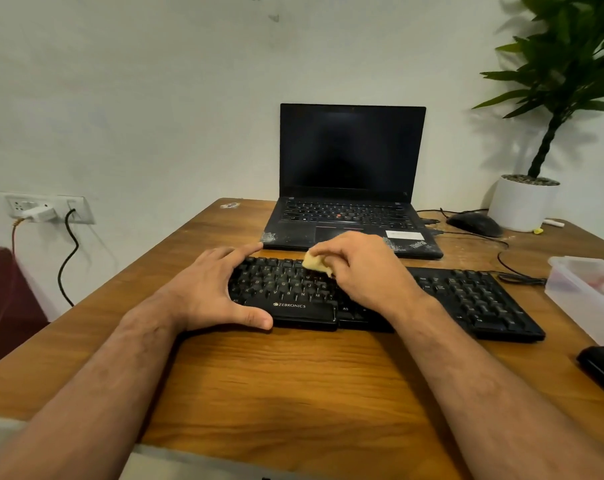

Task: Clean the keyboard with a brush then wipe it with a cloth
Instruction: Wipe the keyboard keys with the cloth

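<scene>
Evenly lit, moderately bright, warm indoor light. Soft leaf shadows thrown on the wall (155, 98) behind the potted plant (550, 98) at upper right. Faint sheen across the wooden desk (293, 375). Wide-angle bending toward the frame edges. Slight softness overall, forearms at bottom blurred.

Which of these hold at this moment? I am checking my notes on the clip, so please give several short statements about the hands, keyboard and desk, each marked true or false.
1. The right hand holds a small yellow cloth against the black Zebronics keyboard. True.
2. The left hand holds a brush. False: it holds nothing and braces the keyboard's left end, thumb at the front edge.
3. The black laptop behind the keyboard has its lid shut. False: it stands open with a dark screen.
4. A black computer mouse lies right of the laptop, beside the white plant pot. True.
</scene>
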Demonstrator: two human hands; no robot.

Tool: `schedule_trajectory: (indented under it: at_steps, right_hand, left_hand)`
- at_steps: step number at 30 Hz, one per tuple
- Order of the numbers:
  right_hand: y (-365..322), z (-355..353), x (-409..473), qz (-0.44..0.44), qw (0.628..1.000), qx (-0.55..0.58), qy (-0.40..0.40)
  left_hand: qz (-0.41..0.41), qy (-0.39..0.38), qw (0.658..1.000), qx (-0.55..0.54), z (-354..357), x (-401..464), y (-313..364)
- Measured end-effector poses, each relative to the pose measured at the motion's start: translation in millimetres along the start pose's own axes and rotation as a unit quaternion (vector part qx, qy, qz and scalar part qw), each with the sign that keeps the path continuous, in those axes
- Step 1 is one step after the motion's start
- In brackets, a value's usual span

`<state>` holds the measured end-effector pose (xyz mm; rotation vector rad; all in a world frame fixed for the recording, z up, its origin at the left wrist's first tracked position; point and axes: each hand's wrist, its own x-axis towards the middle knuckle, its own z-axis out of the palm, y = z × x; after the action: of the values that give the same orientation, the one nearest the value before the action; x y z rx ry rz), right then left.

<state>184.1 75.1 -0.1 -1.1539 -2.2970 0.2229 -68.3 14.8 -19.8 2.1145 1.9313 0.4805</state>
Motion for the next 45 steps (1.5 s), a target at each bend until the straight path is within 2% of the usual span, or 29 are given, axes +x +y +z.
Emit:
schedule_trajectory:
  at_steps: [2,4,6,10,13,15,19,22,25,30,35,37,40,42,45]
  right_hand:
    - [-11.0,-4.4,-8.3,-0.054,0.996,0.056,-0.039]
    - [-18.9,0.6,-8.8,-0.071,0.992,0.040,-0.097]
    - [-17.3,8.1,-2.1,-0.044,0.996,0.006,-0.081]
    - [-6.9,3.4,9.5,0.013,0.999,-0.030,0.013]
    - [-7.9,-1.3,8.8,-0.006,0.998,-0.012,-0.063]
    - [-6.2,3.0,10.8,0.006,0.996,-0.033,-0.077]
    - [9.5,-3.9,16.9,0.124,0.988,-0.093,-0.007]
    - [11.3,-9.4,11.4,0.076,0.995,-0.064,0.005]
    - [1.9,-1.1,5.6,0.017,0.998,-0.028,-0.054]
    - [22.0,-6.6,15.9,0.135,0.987,-0.082,-0.004]
    - [15.9,-10.5,2.1,0.023,0.999,-0.017,-0.046]
    - [14.7,-8.5,3.3,0.065,0.996,-0.037,-0.045]
    - [22.5,-13.7,9.0,0.161,0.980,-0.120,0.014]
    - [28.5,-18.3,5.6,0.162,0.980,-0.110,0.022]
    - [28.1,-21.8,-4.6,0.100,0.995,-0.019,-0.020]
  left_hand:
    - [0.003,-0.006,1.000,0.006,-0.7,-0.1,0.5]
    - [0.008,-0.008,1.000,0.028,-1.8,-0.8,1.8]
    - [0.012,-0.002,0.996,0.085,-1.4,0.1,5.9]
    - [0.035,0.017,0.983,0.181,4.2,8.3,23.6]
    - [0.048,0.024,0.978,0.204,5.5,14.3,28.4]
    - [0.050,0.015,0.976,0.210,5.3,16.2,27.3]
    - [0.057,0.003,0.975,0.214,5.8,17.7,25.5]
    - [0.060,0.004,0.976,0.211,5.7,18.1,24.6]
    - [0.061,0.005,0.976,0.210,6.2,16.5,24.2]
    - [0.064,0.014,0.976,0.208,6.0,14.6,24.3]
    - [0.061,0.018,0.974,0.219,6.5,15.7,23.5]
    - [0.063,0.020,0.973,0.220,6.3,15.0,23.7]
    - [0.062,0.028,0.972,0.224,6.4,12.6,23.9]
    - [0.059,0.027,0.972,0.224,7.3,11.8,23.9]
    - [0.056,0.027,0.973,0.224,7.3,12.1,24.1]
